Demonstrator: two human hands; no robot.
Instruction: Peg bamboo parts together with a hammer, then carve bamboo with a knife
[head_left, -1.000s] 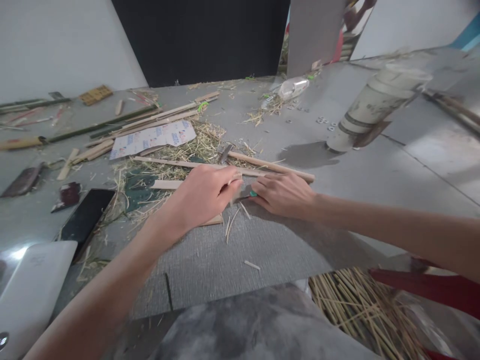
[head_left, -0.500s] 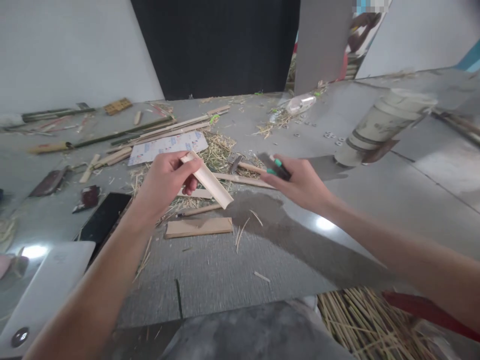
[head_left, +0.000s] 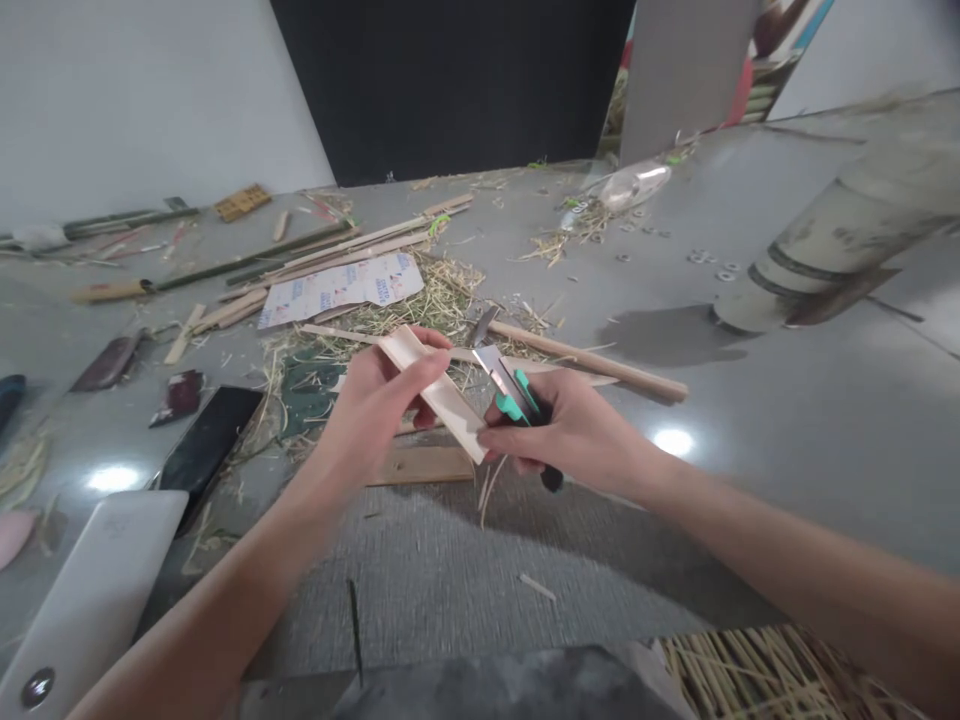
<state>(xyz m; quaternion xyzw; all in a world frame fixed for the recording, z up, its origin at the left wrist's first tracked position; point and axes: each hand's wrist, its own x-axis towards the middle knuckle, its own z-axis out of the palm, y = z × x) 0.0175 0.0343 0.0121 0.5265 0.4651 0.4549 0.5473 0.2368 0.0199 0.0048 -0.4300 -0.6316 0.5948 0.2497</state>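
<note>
My left hand [head_left: 390, 390] is closed around the upper part of a pale split bamboo strip [head_left: 439, 395], its hollow side turned up. A black and green utility knife [head_left: 529, 400] is gripped in my right hand [head_left: 559, 425], its wide blade bared and pointing up to the left. The right thumb touches the strip's lower end. Just below the hands, a flat bamboo piece [head_left: 427, 465] lies on the grey table. A hammer [head_left: 585, 360] with a wooden handle rests behind the right hand, among bamboo shavings [head_left: 442, 300].
A printed white sheet [head_left: 345, 288] and long bamboo sticks [head_left: 360, 248] lie at the back left. Two phones, one black [head_left: 210, 440] and one white [head_left: 94, 590], are at the left. A thick cylinder [head_left: 825, 250] stands tilted at the right. Cut sticks [head_left: 765, 675] fill the lower right.
My right hand has moved left and down to the strip's lower end, and the knife's blade now shows. My left hand has shifted right and down with the strip.
</note>
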